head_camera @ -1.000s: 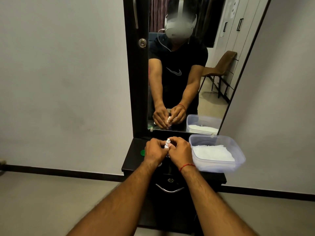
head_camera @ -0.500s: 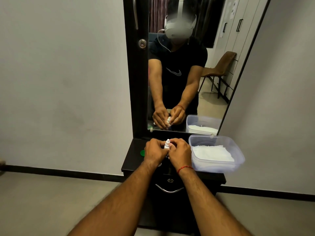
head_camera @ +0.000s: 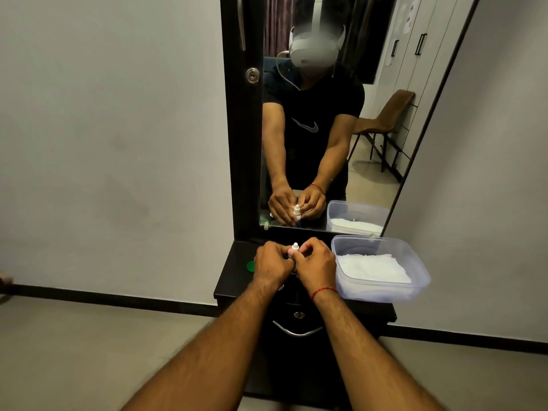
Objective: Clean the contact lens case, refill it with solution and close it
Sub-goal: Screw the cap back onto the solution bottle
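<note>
Left hand [head_camera: 272, 262], right hand [head_camera: 315, 262] grip solution bottle [head_camera: 295, 248] — tub [head_camera: 415, 264] at shelf [head_camera: 237, 272] edge.

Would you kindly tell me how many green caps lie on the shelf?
1: the green cap lies on the shelf, left of the left hand; others may be hidden under it or the right hand.

Plain grey walls [head_camera: 103, 143] on both sides; black skirting [head_camera: 118, 298] above dull grey floor [head_camera: 74, 351]; between, a black dresser [head_camera: 237, 271] with curved drawer handle [head_camera: 296, 332] and tall mirror [head_camera: 364, 179], reflecting brown chair [head_camera: 388, 114], pale wardrobe doors [head_camera: 415, 54], dark curtain [head_camera: 275, 22].
</note>
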